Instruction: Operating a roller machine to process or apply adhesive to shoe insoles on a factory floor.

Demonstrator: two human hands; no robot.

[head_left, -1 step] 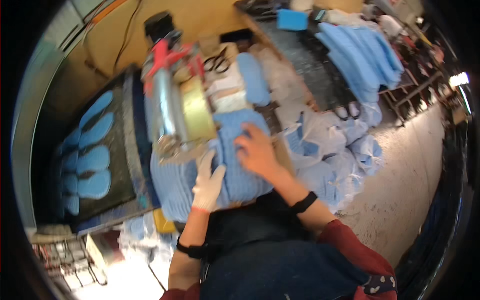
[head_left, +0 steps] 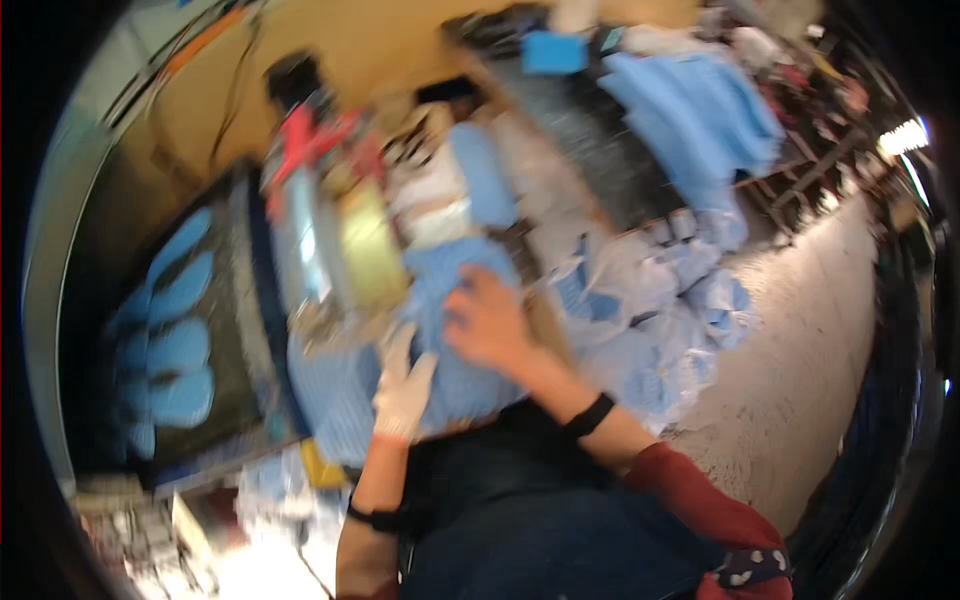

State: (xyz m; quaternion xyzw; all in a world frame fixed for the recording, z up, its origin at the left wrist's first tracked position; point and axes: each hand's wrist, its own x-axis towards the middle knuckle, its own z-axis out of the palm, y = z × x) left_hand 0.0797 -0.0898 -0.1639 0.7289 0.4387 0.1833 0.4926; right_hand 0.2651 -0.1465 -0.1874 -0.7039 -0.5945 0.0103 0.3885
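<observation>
Rows of light-blue insoles [head_left: 335, 395] lie packed side by side in front of me. Against the middle of the rows rests my left hand [head_left: 402, 390], in a white glove, its thumb spread away from its stretched fingers. My bare right hand [head_left: 488, 320] lies over the upper right part of the blue pile [head_left: 440, 275], fingers apart and slightly bent. Blur hides whether either hand pinches a single piece. Just beyond the left hand stands a machine with a shiny metal cylinder [head_left: 308, 240] and red parts.
On the left, several blue insoles [head_left: 180, 345] lie on a dark belt. A single insole [head_left: 483, 175] and scissors [head_left: 408, 150] lie beyond the pile. Clear bags of blue pieces [head_left: 640, 330] sit at right, below a dark table [head_left: 590, 140] bearing more blue pieces [head_left: 690, 120].
The whole view has shifted, so the scene sits slightly farther left, with the pile and machine a little lower. Both hands stay at the blue pile.
</observation>
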